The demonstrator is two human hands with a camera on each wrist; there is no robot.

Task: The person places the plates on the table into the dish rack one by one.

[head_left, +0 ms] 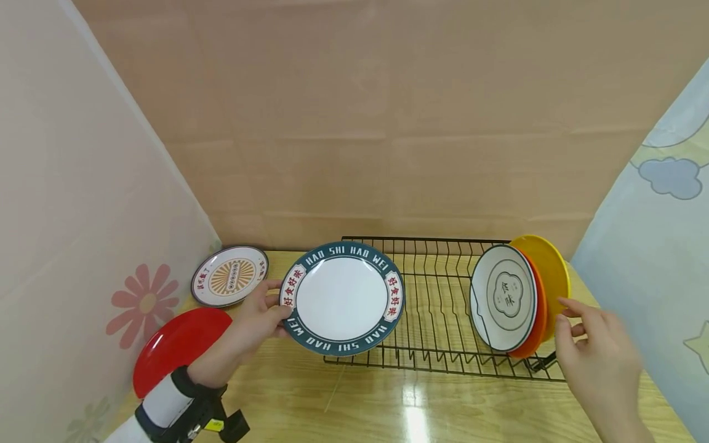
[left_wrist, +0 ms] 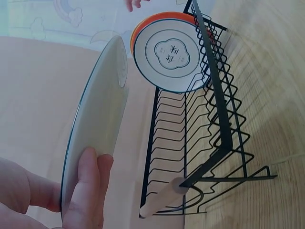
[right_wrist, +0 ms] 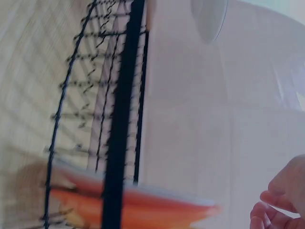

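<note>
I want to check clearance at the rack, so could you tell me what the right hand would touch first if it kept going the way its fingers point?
Probably the round yellow plate standing at the rack's right end: the right hand has its fingertips beside that rim, though depth is unclear.

A red plate (head_left: 176, 344) lies flat on the wooden table (head_left: 388, 406) at eight o'clock. A sunburst-patterned plate (head_left: 229, 275) lies just beyond it at nine o'clock, beside a flower-printed curtain (head_left: 83, 246).

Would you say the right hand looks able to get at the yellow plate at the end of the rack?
Probably yes: the right hand is open beside the yellow plate, which stands outermost in the rack, with nothing between them.
</note>
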